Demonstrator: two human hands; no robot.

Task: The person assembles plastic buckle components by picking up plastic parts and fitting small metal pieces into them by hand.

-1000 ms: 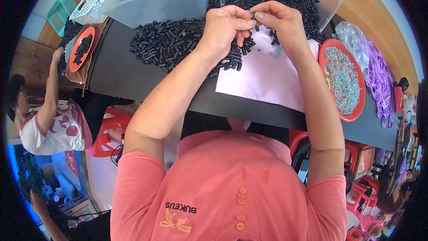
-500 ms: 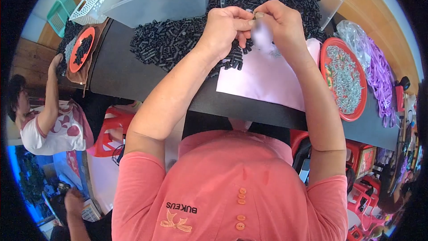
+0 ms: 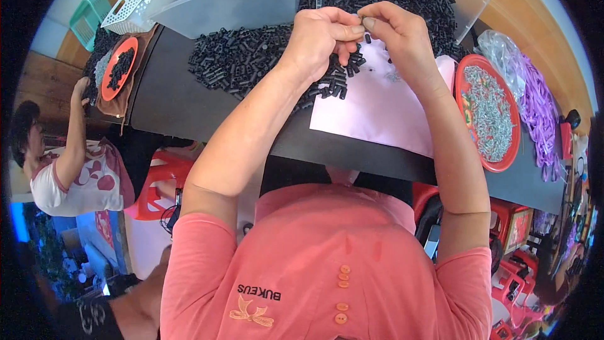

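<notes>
My left hand and my right hand meet over the table, fingertips nearly touching. The left thumb and fingers are pinched together, and so are the right ones. Whatever they grip is mostly hidden by the fingers. A small black tube-like piece shows just under the fingertips; whether it is held or lies behind them, I cannot tell. Below my hands spreads a pale pink cloth with a few small bits on it. Left of it and behind lies a heap of short black plastic pieces.
To the right stands a red tray of small silvery metal parts, beside purple straps and a clear plastic bag. A translucent bin sits at the back. Far left, a co-worker reaches toward a red plate.
A blurred pale patch under my right fingertips is gone, and a small black piece shows there. My hands stay nearly in place. At the lower left, another person has shifted.
</notes>
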